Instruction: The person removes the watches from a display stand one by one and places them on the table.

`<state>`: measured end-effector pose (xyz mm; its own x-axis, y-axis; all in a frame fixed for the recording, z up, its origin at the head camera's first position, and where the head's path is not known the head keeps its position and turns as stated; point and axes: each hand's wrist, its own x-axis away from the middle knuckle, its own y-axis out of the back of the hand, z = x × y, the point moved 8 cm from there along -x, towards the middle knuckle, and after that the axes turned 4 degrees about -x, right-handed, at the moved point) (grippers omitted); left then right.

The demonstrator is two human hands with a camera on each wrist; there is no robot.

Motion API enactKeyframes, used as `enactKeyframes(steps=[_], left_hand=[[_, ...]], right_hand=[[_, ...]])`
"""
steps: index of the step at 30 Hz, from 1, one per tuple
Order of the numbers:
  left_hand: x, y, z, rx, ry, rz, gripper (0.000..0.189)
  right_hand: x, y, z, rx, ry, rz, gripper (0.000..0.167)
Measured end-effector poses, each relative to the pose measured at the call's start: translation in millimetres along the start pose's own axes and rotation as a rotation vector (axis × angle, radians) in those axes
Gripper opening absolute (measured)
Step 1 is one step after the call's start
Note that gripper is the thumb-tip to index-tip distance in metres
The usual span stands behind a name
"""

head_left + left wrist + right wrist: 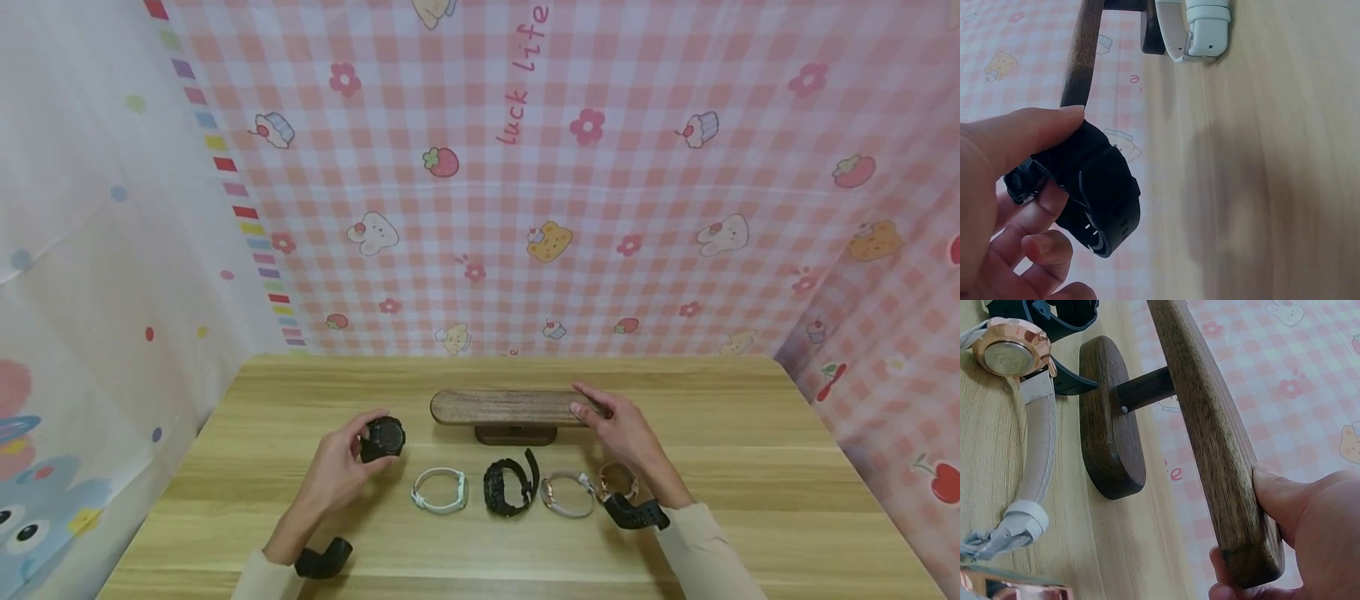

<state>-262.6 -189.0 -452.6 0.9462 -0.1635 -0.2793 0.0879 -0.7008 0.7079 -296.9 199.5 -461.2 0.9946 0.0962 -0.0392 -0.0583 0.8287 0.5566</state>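
Note:
My left hand [337, 462] holds a black chunky watch [386, 439] between thumb and fingers, left of a dark wooden T-shaped watch stand [502, 407]. In the left wrist view the watch's strap [1107, 187] is closed in a loop, raised above the tabletop. My right hand [626, 429] grips the right end of the stand's bar, thumb on one side and fingers curled under. The bar carries no watch. In front of the stand lie a white watch [461, 490], another black watch [495, 487], a pale-strapped rose-gold watch [548, 490] and a rose-gold watch [603, 483] beneath the right forearm.
Black wrist mounts [324, 560] sit on both forearms; the right one overlaps the rose-gold watch in the head view. The wooden table [480, 558] ends at a pink checked curtain [480, 200] behind, with a white curtain [150, 250] at the left.

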Motion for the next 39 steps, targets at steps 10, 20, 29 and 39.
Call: enactKeyframes(steps=[10,20,29,39], left_hand=[[10.4,-2.7,2.9,-0.057,0.016,0.063,0.066],[25.6,-11.5,4.5,-0.113,0.053,0.131,0.067],[33.6,-14.4,3.1,-0.145,0.043,0.119,0.068],[38.8,-19.7,8.2,-0.165,0.096,0.175,0.069]], right_hand=[[0.8,0.5,-0.6,0.002,-0.008,0.004,0.047],[-0.6,0.6,-0.5,0.029,0.014,-0.003,0.048],[-0.1,1.5,-2.5,0.041,-0.013,-0.004,0.050],[-0.6,0.8,-0.8,0.046,0.008,-0.004,0.049]])
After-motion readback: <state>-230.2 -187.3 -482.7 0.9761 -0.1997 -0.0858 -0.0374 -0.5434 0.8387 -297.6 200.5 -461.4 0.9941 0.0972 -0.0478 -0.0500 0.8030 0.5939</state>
